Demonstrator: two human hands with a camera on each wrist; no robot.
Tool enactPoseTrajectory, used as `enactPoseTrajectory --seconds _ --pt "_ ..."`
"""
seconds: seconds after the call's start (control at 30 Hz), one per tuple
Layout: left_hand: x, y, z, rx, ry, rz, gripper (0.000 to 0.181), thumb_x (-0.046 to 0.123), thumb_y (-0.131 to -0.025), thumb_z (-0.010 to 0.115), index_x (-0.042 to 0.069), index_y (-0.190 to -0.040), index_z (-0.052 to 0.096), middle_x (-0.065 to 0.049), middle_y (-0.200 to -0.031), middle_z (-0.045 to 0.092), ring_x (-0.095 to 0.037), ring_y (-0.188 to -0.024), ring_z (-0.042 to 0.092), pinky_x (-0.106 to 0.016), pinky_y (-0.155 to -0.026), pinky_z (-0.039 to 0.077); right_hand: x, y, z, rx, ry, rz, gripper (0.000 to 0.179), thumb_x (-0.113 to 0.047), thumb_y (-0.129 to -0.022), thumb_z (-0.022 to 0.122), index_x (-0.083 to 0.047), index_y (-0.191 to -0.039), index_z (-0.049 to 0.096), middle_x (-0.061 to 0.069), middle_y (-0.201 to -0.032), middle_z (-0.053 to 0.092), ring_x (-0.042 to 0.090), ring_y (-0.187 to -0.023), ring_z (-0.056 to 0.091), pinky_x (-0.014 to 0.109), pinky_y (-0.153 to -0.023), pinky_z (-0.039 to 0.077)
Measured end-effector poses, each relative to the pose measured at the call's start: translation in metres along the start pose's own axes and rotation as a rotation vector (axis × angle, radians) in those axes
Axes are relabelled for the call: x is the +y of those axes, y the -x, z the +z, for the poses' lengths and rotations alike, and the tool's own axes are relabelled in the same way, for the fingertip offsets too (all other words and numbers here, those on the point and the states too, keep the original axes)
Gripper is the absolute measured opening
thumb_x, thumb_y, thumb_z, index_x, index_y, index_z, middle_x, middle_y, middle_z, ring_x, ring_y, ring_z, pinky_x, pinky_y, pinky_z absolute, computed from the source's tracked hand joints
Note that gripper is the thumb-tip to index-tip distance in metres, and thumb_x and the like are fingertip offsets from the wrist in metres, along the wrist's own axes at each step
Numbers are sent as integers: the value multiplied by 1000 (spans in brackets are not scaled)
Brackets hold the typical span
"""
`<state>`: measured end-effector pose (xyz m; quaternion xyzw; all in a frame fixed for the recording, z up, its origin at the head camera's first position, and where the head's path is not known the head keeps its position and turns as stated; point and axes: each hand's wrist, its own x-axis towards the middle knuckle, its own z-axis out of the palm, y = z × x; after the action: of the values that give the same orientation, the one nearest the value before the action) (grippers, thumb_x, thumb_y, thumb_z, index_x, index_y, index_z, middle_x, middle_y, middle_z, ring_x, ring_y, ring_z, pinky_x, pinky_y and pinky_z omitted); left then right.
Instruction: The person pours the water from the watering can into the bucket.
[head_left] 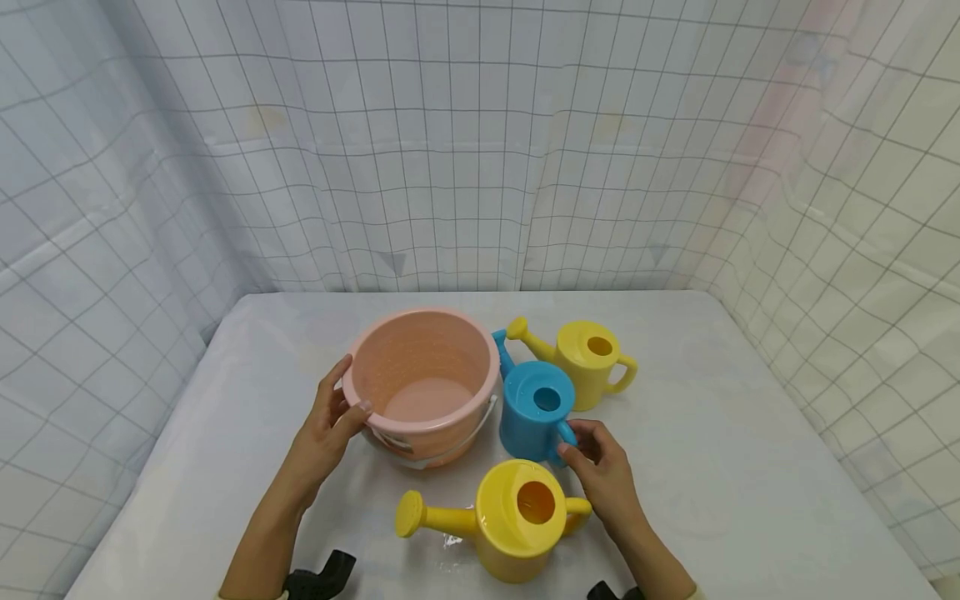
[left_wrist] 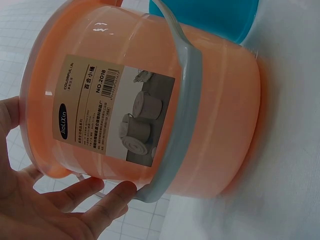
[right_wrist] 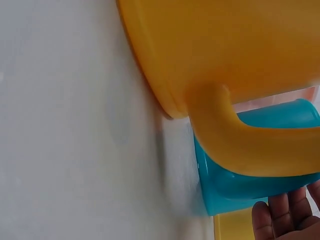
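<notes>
A pink bucket (head_left: pixel 423 396) with a pale grey handle (left_wrist: pixel 187 110) stands upright on the white table. My left hand (head_left: pixel 326 437) grips its rim from the left, thumb over the edge and fingers against the outside wall. Beside the bucket is a blue watering can (head_left: pixel 536 412), its spout close to the bucket's rim. My right hand (head_left: pixel 603 475) holds the blue can's handle at the right. In the right wrist view, the handle of the near yellow watering can (head_left: pixel 517 521) partly covers the blue can.
A second yellow watering can (head_left: pixel 588 362) stands behind the blue one, spout pointing left. The near yellow can's spout also points left, in front of the bucket. White table (head_left: pixel 750 467) extends on both sides, with grid-patterned curtains (head_left: pixel 465 150) behind and beside it.
</notes>
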<state>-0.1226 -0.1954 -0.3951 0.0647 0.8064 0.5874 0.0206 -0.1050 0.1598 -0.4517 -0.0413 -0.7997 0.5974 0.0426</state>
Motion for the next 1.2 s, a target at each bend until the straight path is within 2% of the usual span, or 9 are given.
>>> enactPoseTrajectory --seconds 0.63,1.2 --pt "0 0 -1 -1 -8 0 67 32 -98 48 44 -148 6 -17 -154 23 -36 -137 35 -6 -88 38 1 -6 -3 0 -80 43 25 -17 -91 62 -13 -115 58 7 -114 62 16 -103 56 18 -88 47" --pt "-1 -1 -1 0 -11 0 67 30 -99 48 43 -149 6 -18 -153 23 -37 -136 35 -8 -89 39 7 -11 -1 86 -82 34 27 -26 -89 65 -14 -113 61 3 -107 61 15 -95 54 20 -82 48"
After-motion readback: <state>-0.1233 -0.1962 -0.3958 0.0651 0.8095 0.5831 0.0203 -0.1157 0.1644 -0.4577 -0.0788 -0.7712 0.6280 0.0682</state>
